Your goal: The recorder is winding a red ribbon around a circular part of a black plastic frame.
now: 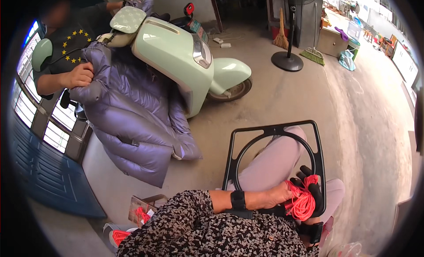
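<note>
A bundle of thin red cord [302, 203] is gathered in loops between my two hands, low on the right. My left hand [279, 196], bare, reaches across from the left with its fingers closed at the bundle's near side. Black glove fabric covers my right hand [314, 196], whose fingers curl around the cord from the other side. Its thumb and palm are partly hidden by the loops. Around and beneath my hands stands a black square frame [230, 157] with a round ring inside it, over my lap.
At the left a person grips a purple puffer jacket [132, 133] hung over a pale green scooter [176, 51]. A box [140, 208] with red cord and a red-and-white thing [119, 236] lie low left. Beyond stand a fan [287, 60], brooms [281, 36] and a blue bag [347, 60].
</note>
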A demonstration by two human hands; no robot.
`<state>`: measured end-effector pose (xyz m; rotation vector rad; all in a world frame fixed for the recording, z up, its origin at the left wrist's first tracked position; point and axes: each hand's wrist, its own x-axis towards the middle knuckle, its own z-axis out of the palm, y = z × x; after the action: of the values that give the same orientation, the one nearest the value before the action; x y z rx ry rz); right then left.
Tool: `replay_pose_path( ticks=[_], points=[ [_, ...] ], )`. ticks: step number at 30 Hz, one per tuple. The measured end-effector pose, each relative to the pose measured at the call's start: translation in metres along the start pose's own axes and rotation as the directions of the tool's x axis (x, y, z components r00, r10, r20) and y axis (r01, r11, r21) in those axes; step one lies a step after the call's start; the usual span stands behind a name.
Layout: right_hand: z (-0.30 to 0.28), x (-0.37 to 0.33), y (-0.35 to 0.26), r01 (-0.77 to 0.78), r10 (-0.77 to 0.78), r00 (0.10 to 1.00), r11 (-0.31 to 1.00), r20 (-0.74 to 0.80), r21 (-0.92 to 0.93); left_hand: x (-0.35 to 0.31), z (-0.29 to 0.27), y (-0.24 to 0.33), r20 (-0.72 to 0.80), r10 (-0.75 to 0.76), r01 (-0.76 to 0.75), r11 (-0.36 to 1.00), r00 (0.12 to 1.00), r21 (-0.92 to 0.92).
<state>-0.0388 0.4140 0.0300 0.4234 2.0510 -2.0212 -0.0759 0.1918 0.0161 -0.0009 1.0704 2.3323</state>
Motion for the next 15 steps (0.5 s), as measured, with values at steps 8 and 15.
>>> replay_pose_path(
  ticks=[8,15],
  points=[
    [0.021,0.019,0.008,0.053,-0.052,0.998,0.998,-0.026,0.041,-0.014,0.018,0.011,0.030,-0.072,0.068,0.989,0.997,0.128],
    [0.027,0.012,0.032,0.098,-0.105,0.988,0.993,0.116,0.066,-0.017,-0.001,-0.015,-0.007,0.035,-0.034,0.992,0.999,0.125]
  ],
)
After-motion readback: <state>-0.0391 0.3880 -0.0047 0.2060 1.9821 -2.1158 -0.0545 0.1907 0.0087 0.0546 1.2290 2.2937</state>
